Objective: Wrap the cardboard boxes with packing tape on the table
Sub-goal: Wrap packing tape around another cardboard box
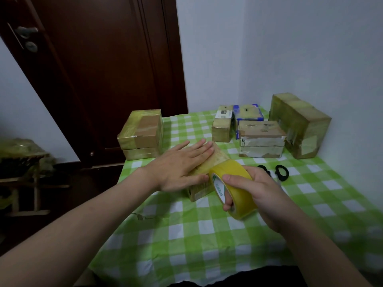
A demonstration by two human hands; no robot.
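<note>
Right hand: forearm enters from the lower right; grasps a yellow tape roll, thumb over the rim, fingers through the core.
Left hand: flat, fingers straight, pressing on the top of a small box.
Small box: mid-table, on the green checked tablecloth, touching the tape roll.
Scissors: black handles, just beyond the right hand.
Stacked boxes: taped, far left edge.
Four taped boxes: grouped at the far right corner.
Brown door: behind the table.
</note>
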